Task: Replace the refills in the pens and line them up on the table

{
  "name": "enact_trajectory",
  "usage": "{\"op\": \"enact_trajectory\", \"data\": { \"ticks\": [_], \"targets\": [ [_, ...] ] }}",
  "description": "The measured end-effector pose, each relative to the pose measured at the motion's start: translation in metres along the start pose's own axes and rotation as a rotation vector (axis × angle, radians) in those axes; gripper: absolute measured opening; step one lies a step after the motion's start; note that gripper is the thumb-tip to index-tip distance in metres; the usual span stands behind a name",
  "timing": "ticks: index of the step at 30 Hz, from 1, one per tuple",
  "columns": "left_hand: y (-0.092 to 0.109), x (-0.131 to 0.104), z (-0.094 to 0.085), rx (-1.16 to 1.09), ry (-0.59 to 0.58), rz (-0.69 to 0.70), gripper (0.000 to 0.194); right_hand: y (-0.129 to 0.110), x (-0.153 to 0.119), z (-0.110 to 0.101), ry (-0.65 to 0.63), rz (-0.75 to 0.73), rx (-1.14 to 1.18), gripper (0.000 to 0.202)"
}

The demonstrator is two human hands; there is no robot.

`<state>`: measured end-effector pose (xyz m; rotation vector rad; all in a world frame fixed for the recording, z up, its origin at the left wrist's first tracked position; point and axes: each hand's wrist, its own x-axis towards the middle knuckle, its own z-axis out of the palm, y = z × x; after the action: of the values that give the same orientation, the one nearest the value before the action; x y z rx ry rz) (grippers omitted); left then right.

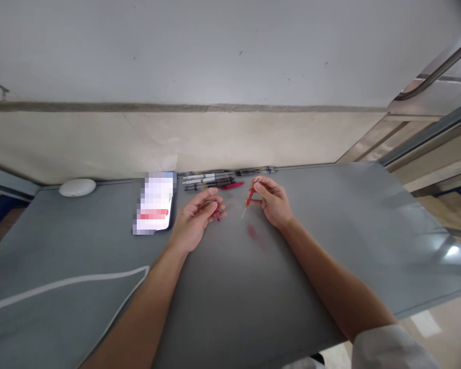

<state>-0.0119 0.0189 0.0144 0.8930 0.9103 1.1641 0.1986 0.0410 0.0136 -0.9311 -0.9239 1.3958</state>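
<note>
My left hand (195,218) pinches a clear pen barrel (216,210) with a red end, held over the table. Between the thumb and fingers of my right hand (272,201) is a red ink refill (249,198), tilted with its pale end pointing down and left. The two pieces are apart. Below the refill shows a blurred red shape (253,233), too smeared to name. Just beyond my hands, several pens (207,180) lie in a row by the wall, black, white and clear. A red pen cap or grip (233,185) is at their near right end.
A phone (153,205) with a lit screen lies left of my left hand. Farther left is a white oval device (77,187). A white cable (80,279) crosses the left of the grey table (230,307). The wall (230,136) rises behind.
</note>
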Motion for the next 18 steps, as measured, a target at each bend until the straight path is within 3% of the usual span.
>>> {"op": "enact_trajectory", "data": {
  "ticks": [13,18],
  "targets": [
    [0.0012,0.0003,0.0013,-0.026,-0.004,0.004,0.034,0.0009,-0.0003,-0.0001,0.004,0.007,0.022,0.022],
    [0.0009,0.0012,0.0023,-0.046,0.046,0.024,0.035,-0.0002,-0.0014,0.001,0.005,0.027,0.027,0.024]
  ]
}}
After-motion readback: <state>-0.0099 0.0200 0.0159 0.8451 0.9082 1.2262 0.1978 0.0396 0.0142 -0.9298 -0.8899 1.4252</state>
